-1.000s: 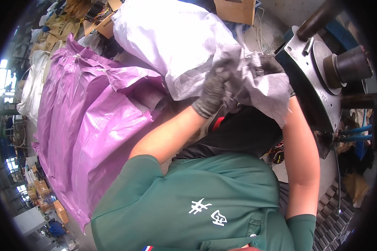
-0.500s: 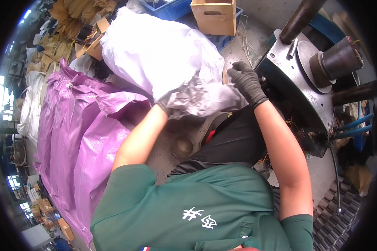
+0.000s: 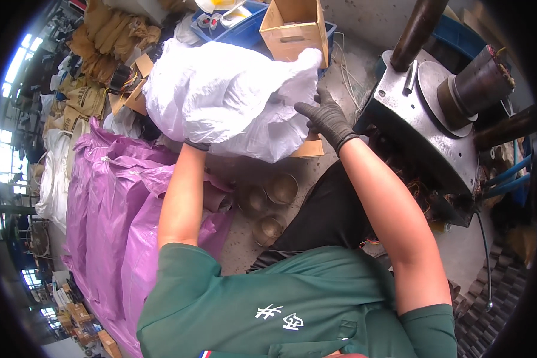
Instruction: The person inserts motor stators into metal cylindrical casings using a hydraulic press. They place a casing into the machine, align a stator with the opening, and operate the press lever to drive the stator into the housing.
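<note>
A large, crumpled white plastic bag spreads out in front of me over a cardboard box, whose lower edge shows under the bag's right end. My left hand, in a dark glove, reaches in at the bag's near left side. Only its cuff shows, and the plastic covers the fingers. At the bag's right edge is my right hand, also dark-gloved, its fingers spread and no object in them. The thumb side overlaps the plastic, but whether it touches I cannot tell.
A purple woven sack stands at my left. Several round metal cups lie on the floor before me. A heavy metal machine with a dark cylinder rises at the right. Behind the bag are a cardboard box and blue crates.
The bag's near part has lifted and swung away from me, uncovering the metal cups. My left hand moved left under the plastic; my right hand shifted a little left and down.
</note>
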`<state>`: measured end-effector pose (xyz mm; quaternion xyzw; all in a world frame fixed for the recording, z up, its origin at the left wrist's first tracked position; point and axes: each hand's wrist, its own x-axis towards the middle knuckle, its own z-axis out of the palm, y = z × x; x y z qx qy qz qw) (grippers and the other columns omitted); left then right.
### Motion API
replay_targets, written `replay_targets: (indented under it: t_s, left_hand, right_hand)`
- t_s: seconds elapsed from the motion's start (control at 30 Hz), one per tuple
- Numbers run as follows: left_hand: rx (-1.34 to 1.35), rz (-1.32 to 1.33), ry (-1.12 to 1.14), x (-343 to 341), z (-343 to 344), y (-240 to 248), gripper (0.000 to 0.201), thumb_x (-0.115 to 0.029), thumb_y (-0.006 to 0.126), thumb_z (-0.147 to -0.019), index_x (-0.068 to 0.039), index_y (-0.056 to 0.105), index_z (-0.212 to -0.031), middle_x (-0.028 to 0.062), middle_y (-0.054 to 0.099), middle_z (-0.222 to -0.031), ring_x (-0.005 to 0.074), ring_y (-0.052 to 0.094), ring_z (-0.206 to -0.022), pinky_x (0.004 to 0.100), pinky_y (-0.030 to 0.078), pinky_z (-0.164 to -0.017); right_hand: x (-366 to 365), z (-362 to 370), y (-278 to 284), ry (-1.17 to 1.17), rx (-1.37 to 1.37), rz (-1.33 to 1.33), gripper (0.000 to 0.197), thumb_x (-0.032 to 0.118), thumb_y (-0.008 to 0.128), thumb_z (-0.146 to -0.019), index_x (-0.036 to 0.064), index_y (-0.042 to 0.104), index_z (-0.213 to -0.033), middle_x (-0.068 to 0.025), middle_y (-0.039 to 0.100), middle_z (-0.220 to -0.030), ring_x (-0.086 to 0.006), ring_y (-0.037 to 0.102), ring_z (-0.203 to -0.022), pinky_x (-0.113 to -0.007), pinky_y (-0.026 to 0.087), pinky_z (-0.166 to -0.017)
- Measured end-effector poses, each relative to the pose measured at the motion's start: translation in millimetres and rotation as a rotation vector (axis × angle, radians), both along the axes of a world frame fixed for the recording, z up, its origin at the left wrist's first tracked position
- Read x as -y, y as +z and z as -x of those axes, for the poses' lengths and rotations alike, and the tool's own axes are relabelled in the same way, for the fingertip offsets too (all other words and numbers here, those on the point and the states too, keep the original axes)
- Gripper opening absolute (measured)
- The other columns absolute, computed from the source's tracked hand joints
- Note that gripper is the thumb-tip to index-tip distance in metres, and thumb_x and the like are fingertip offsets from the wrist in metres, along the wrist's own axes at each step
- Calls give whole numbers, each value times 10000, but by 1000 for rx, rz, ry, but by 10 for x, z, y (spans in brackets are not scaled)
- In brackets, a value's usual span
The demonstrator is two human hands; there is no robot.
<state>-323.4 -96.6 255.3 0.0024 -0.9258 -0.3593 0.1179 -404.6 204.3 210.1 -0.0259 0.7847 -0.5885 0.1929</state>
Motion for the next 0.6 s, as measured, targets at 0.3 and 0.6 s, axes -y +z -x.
replay_targets:
  t_s: [0.3,0.6]
  left_hand:
    - [642,335,-465,18,290,-169,728,-392,752,-831,-87,547,-1459,164,600,-1418,337,544,-1319,426,412,-1121]
    - [-34,604,-477,-398,699,-1163,507,-112,663,-840,-34,581,-1334,237,612,-1283,375,584,-1236,449,478,-1054]
  right_hand:
    - [73,166,-143,-176,-215,41,1122,282,882,-721,50,222,-1598,-235,524,-1474,-293,724,-955,-397,573,-869]
    - [71,65,100,-68,59,221,716,125,738,-866,-11,426,-1496,-115,671,-1062,-193,689,-799,-335,592,-668]
